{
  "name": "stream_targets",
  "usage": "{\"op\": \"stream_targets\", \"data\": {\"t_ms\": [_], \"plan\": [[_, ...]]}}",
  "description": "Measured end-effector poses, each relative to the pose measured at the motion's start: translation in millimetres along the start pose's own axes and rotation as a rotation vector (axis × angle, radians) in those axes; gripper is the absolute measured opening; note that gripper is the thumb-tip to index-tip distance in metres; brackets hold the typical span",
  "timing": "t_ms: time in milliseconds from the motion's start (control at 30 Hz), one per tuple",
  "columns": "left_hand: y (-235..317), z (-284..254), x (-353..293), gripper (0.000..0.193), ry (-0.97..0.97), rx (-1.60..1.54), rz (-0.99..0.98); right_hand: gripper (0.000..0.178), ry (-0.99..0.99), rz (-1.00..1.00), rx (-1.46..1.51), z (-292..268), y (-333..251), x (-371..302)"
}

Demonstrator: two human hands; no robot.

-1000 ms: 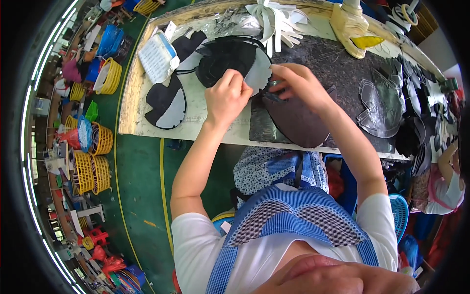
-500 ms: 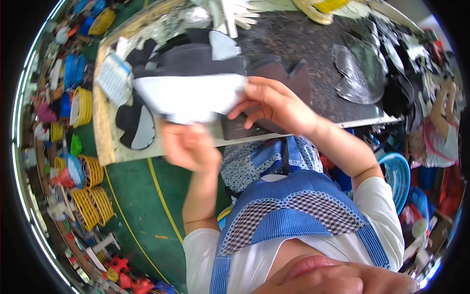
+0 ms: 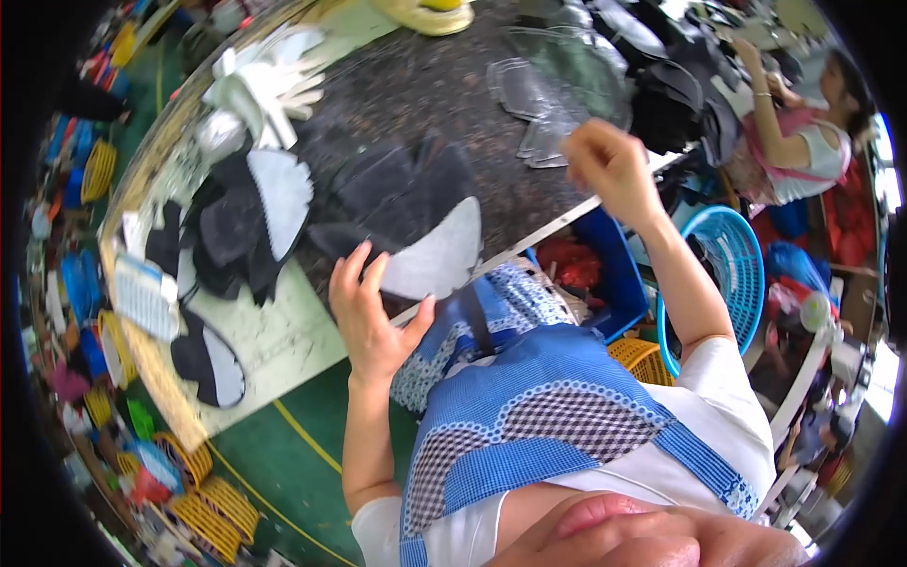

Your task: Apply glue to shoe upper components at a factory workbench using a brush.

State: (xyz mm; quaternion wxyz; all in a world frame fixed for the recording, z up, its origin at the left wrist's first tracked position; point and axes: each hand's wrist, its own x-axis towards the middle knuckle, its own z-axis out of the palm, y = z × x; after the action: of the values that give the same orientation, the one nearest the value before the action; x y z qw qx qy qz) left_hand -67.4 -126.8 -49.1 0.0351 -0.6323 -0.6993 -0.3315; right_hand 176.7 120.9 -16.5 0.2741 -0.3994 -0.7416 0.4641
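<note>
My left hand (image 3: 373, 317), fingers spread, hovers at the near table edge with nothing in it. Just beyond its fingertips lies a flat cut piece with a pale grey curved section (image 3: 439, 250) and a dark section. Dark notched pieces (image 3: 402, 189) lie against it on the far side. To the right, my right hand (image 3: 609, 170) is raised near the table's front edge, beside clear plastic sheets (image 3: 557, 99) with a stepped outline. Its fingers look curled but are smeared by motion, so any contents are hidden.
Stacked black and grey pieces (image 3: 231, 222) lie on the left, with a white-and-blue pad (image 3: 146, 298) and white gloves (image 3: 269, 90) around them. A blue basket (image 3: 723, 274) and blue bin (image 3: 605, 274) stand below the right edge. Another person (image 3: 803, 142) sits at the far right.
The pale and black piece has left both hands and lies on the table. My right hand has moved right, toward the plastic sheets; my left hand has opened. The view has shifted right.
</note>
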Motion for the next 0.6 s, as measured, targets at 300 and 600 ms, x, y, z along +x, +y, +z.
{"op": "stream_targets", "data": {"t_ms": [300, 600], "plan": [[13, 7, 0, 0.053, 0.184, 0.086, 0.091, 0.035, 0.444, -0.033, -0.984, -52, 47, 50], [44, 32, 33, 0.051, -0.276, -0.103, 0.37, 0.031, 0.144, 0.123, -0.96, -41, 4, 33]]}}
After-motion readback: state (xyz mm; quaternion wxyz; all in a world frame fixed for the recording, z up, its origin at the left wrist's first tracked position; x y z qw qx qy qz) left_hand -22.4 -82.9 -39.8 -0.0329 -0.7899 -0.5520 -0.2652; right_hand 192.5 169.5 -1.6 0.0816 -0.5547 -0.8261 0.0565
